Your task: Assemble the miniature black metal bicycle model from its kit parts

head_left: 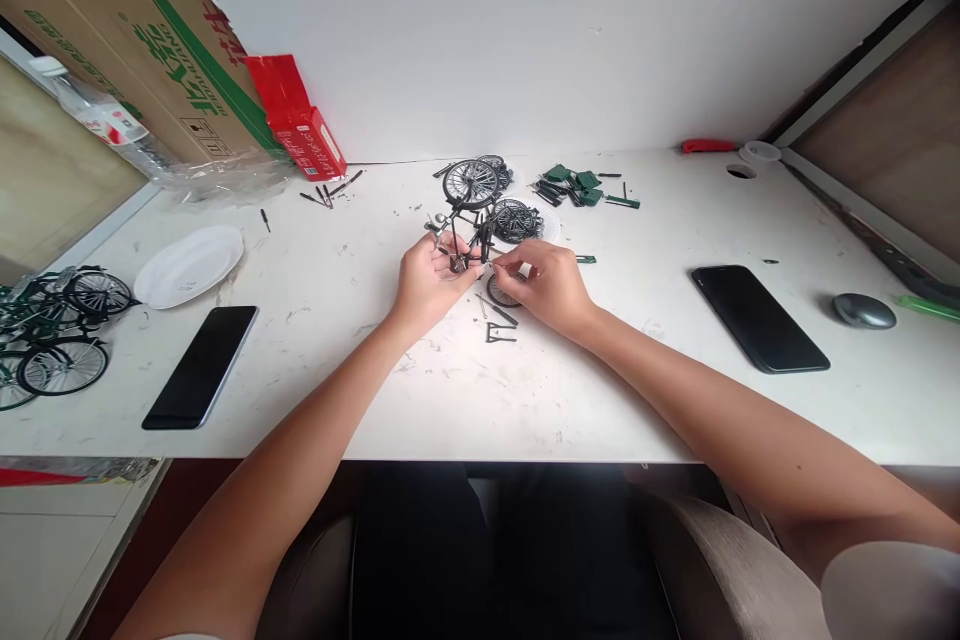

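Observation:
My left hand [431,278] holds a partly built miniature bicycle [459,228], its fingers closed round the frame and the wheel end pointing away from me. Close against it, my right hand [551,282] is pinched at the bicycle's near end; whatever sits between the fingertips is too small to make out. Partly covered by the right hand, a loose small wheel [502,290] lies on the table. Just nearer to me are a small dark forked part [501,332] and some thin rods. Behind the hands, several spoked wheels [516,220] are piled on a white plate [553,226].
Green and black parts [577,185] lie at the back. Two phones [201,368] [759,318] flank my arms, with a mouse [864,311] far right. Finished-looking miniature bicycles [64,365], a white paper plate [189,267], a bottle [105,120] and a red box [307,140] stand left.

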Tool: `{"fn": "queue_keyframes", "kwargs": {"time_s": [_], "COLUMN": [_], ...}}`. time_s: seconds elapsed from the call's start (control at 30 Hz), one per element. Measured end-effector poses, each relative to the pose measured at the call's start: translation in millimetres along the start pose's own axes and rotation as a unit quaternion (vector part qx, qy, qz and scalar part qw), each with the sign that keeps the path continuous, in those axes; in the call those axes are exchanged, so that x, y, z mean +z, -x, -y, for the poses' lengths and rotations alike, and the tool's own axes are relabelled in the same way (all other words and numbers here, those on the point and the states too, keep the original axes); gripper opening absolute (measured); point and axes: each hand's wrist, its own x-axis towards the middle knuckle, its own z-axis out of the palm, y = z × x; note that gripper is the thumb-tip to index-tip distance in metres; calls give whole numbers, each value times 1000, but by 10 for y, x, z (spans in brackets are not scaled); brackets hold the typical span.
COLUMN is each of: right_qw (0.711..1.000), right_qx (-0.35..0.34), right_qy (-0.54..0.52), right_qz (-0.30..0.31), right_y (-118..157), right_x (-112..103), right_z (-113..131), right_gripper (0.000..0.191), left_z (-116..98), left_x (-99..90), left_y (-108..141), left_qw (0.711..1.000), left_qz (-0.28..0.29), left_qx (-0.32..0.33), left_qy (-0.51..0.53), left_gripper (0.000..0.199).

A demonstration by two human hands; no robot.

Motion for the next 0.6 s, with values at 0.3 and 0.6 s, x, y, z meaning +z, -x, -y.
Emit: {"fn": "queue_keyframes", "kwargs": {"time_s": [0.3,0.6], "right_qw": [998,991], "right_qx": [48,108], "right_qy": [-46,-79], "right_qz": [8,26], "right_y": [13,16], "right_x": [17,43], "right_z": [5,32], "right_gripper": [38,71], "left_z": [17,-25], "left_x": [-30,-13], "left_y": [-11,5], "left_qw": [1000,999], "left_qz": [0,22], "left_qx": [-11,-29], "left_qy": [21,32], "left_gripper": [44,44]}}
